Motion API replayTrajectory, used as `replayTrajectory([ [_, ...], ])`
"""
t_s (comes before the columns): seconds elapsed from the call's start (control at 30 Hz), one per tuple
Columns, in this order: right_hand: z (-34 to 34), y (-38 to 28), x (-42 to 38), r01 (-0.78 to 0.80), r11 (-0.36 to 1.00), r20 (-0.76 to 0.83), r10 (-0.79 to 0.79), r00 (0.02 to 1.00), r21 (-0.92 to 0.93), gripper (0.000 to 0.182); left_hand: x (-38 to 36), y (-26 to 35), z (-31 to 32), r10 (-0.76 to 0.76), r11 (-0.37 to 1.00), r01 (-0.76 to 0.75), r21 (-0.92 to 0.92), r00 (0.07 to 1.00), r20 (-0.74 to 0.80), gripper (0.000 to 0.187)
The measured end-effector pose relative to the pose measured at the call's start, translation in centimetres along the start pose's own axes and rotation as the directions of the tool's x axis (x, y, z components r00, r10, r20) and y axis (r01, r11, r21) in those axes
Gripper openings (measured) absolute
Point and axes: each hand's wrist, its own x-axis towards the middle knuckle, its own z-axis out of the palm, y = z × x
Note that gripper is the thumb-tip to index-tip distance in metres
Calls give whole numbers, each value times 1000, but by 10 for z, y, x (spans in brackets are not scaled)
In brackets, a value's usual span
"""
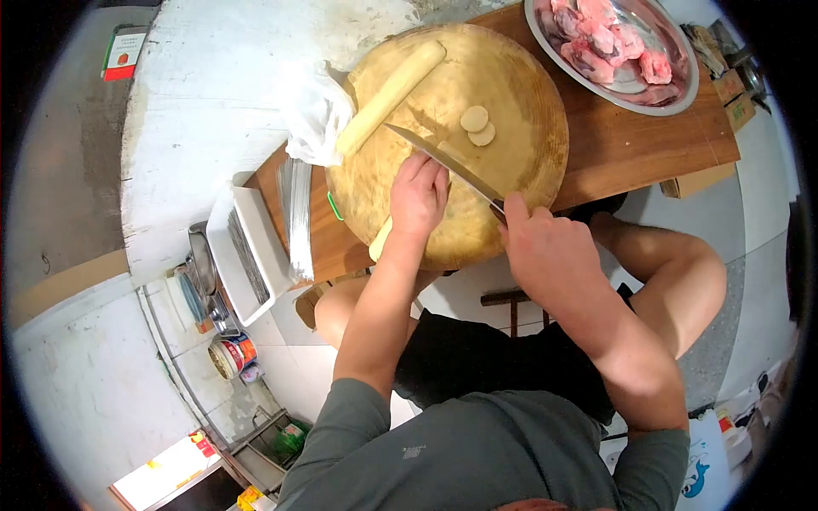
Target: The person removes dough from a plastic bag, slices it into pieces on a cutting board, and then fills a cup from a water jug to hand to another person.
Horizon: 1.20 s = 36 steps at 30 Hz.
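Observation:
On a round wooden chopping board (520,94), my right hand (550,247) grips the handle of a long knife (447,162), its blade pointing up and left. My left hand (419,192) is closed beside the blade on a pale peeled root, which shows partly past the blade and again under my wrist (381,240). Another long pale root (392,98) lies whole at the board's upper left. Two round slices (475,119) rest right of the knife, slightly overlapping.
A metal bowl (682,89) with pieces of raw meat stands at the upper right of the wooden table (630,162). A white plastic bag (317,115), metal skewers (296,213) and a white tray (277,272) are on the left. A green band (335,207) touches the board's left edge.

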Motion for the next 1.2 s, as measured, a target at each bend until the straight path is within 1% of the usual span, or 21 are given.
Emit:
replayTrajectory([
  [0.1,1,-2,-1,-10,1000,-4,10,1000,-8,20,1,-1,0,-7,1000,7,2,1000,14,15],
  [0.17,2,-1,1,-2,1000,0,2,1000,19,20,1,0,-1,-15,1000,15,5,999,31,14],
  [0.27,2,0,3,-3,999,16,2,1000,39,19,2,2,-1,17,1000,-17,6,1000,-5,14],
  [0.4,8,1,6,-25,998,24,24,999,50,17,2,-1,1,3,1000,-4,2,1000,16,13],
  [0.5,2,0,9,-21,999,56,18,998,46,8,3,-1,1,-2,1000,2,-17,1000,6,13],
  [0.6,3,0,11,-43,997,66,39,997,58,8,4,2,0,-3,1000,3,-30,1000,-8,14],
  [0.87,13,3,16,-36,999,96,38,995,-26,9,6,2,0,3,999,-3,-37,1000,-7,16],
  [0.97,13,3,18,-33,998,100,38,994,-56,9,7,2,0,-7,997,6,-71,1000,-16,16],
  [1.1,16,-1,22,-31,995,121,42,992,-92,9,8,-2,1,25,994,-32,-100,997,-70,15],
  [1.17,18,-1,23,-30,995,107,41,993,-96,9,9,-4,1,48,990,-61,-130,994,-103,14],
  [1.2,20,-2,24,-33,995,98,43,994,-98,9,9,-4,1,36,990,-49,-132,995,-98,14],
])
